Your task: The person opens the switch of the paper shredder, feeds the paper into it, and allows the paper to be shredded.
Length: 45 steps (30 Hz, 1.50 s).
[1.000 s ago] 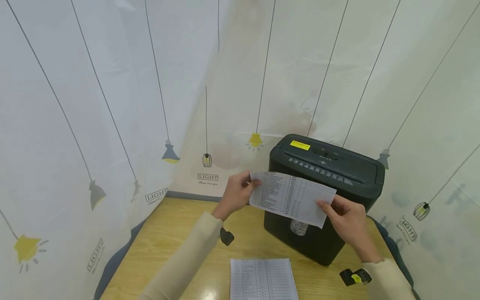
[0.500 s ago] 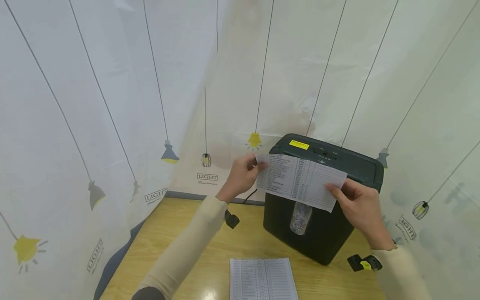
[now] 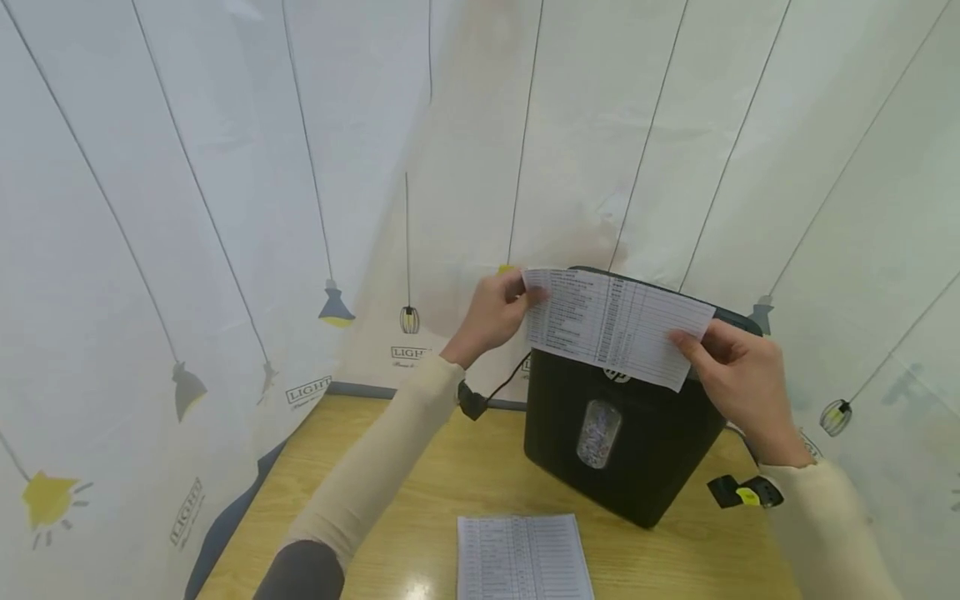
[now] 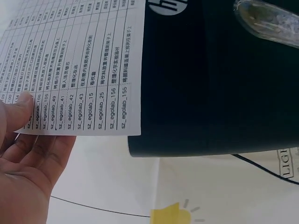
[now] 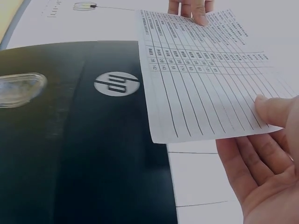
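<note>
A printed sheet of paper (image 3: 611,325) is stretched between both hands in front of the top of a black shredder (image 3: 652,450). My left hand (image 3: 491,317) pinches its left end, thumb on the printed face; the left wrist view shows the thumb and fingers of that hand (image 4: 30,158) at the sheet's edge. On the other end, my right hand (image 3: 742,383) pinches the paper between thumb and fingers. In the right wrist view the sheet (image 5: 205,79) lies beside the shredder's round logo (image 5: 117,84). The sheet hides most of the shredder's top.
A stack of printed sheets (image 3: 525,558) lies on the wooden table (image 3: 390,500) at its near side. The shredder's window (image 3: 598,433) shows shredded bits. A black cable (image 3: 510,377) runs left of the shredder, and a curtain with lamp prints (image 3: 450,217) hangs behind.
Both hands have raised the sheet and moved it slightly right, from the shredder's front up to its top. The shredder's logo and the cable have come into view.
</note>
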{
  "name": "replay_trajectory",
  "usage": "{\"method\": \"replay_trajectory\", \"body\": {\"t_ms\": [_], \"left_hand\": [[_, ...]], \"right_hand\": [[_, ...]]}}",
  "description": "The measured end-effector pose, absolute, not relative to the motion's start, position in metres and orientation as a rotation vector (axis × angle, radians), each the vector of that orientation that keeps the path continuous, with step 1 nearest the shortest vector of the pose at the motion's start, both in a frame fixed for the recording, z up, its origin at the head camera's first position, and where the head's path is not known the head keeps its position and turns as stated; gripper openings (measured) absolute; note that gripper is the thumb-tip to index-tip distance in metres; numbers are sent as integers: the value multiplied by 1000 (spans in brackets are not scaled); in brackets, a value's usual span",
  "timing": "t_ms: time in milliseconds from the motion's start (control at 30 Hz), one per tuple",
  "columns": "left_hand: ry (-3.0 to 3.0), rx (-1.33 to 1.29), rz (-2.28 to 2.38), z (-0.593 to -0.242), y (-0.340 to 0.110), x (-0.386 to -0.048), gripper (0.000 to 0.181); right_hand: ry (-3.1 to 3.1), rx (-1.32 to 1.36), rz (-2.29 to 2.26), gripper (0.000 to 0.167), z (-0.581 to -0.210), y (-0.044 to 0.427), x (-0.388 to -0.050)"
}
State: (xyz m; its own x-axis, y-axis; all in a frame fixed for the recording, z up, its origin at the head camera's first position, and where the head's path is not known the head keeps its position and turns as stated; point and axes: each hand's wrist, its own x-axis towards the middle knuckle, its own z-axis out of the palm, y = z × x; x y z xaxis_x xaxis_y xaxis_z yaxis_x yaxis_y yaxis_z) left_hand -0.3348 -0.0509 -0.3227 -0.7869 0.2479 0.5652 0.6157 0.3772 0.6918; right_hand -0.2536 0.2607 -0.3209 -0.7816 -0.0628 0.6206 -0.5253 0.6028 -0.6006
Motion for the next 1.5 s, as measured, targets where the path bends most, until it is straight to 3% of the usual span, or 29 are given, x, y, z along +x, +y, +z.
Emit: {"method": "replay_trajectory", "body": {"t_ms": [600,1033,1500], "left_hand": [[-2246,-858,-1416,-286,-26,-367,18],[-2365,-812,-1419,-285,-6,-391,15],[-2455,-773,-1387,-293,0,-400,17]], "right_hand": [[-2295,323,1114,35,-288,280,-270],[-2342,216,1171,47,-296,298,-286],[-2369,210,1137,45,-311,303,-296]]}}
